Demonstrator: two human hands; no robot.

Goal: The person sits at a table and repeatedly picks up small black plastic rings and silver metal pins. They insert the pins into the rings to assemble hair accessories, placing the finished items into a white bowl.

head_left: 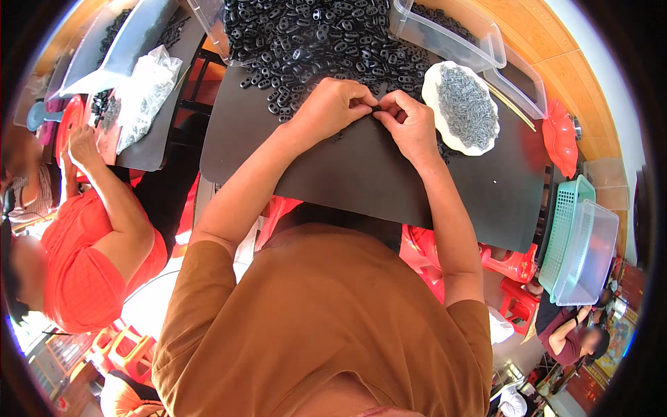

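My left hand (333, 105) and my right hand (410, 126) meet above the dark table, fingertips almost touching. A small black plastic piece (376, 108) is pinched between them; its exact shape is mostly hidden by the fingers. Just beyond my hands spreads a large heap of black oval parts with two holes (313, 42). To the right of my right hand stands a white scalloped dish (439, 132) full of small grey, pin-like pieces (464, 104). A few tiny dark bits lie on the tabletop below my left hand.
The dark table (333, 184) has a rounded left corner. Clear plastic bins (451, 35) stand at the back right, near a red scalloped dish (559, 139) and a green basket (566, 229). At left, a person in red (97, 257) works at another table holding a plastic bag (149, 97).
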